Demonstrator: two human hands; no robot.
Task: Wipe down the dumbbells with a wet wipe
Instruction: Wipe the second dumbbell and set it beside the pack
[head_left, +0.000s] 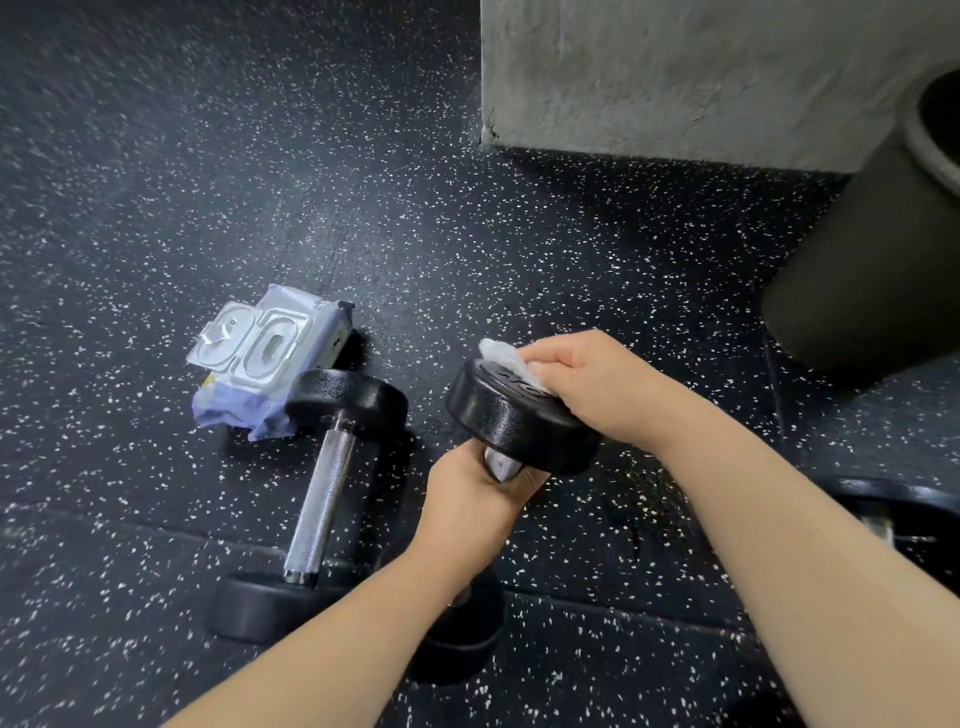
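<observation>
Gripping the handle of a dumbbell (519, 415) at centre frame with the left hand (475, 501), fingers curling tight round the bar, holding it steeply tilted over the speckled floor (156, 156). Pressing a white wipe (501, 354) onto its upper end with the right hand (597, 384), fingers bunching the wipe. Working just right of a second dumbbell (322, 499) lying flat, far end touching a pack of wipes (249, 364) at centre left.
</observation>
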